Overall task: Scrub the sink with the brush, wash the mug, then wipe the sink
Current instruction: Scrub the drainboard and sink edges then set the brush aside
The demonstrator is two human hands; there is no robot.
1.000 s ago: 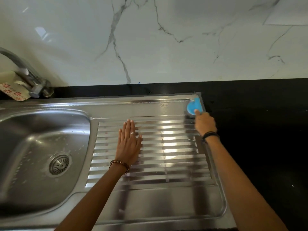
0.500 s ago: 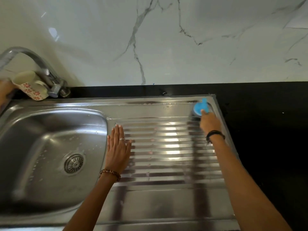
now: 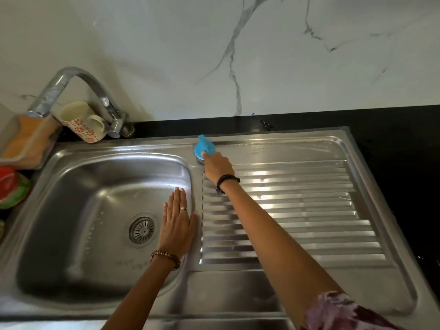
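A steel sink point(image 3: 71, 186) has a deep basin on the left and a ribbed drainboard point(image 3: 297, 210) on the right. My right hand point(image 3: 217, 167) grips a blue round brush point(image 3: 202, 147) and presses it on the sink's back rim, just right of the basin's far corner. Flat and open, my left hand point(image 3: 177, 222) rests on the ridge between basin and drainboard. A cream mug point(image 3: 79, 121) with red flowers lies tilted behind the tap point(image 3: 78, 91), at the back left.
A clear tray with an orange sponge point(image 3: 28, 141) sits at the far left, a red and green cloth point(image 3: 12, 186) below it. The drain strainer point(image 3: 142, 230) is in the basin's middle. Black countertop point(image 3: 404, 144) borders the sink on the right, marble wall behind.
My right hand has slid the brush left along the back rim, from the drainboard's far right corner to beside the basin. My left hand shifted left to the basin's edge.
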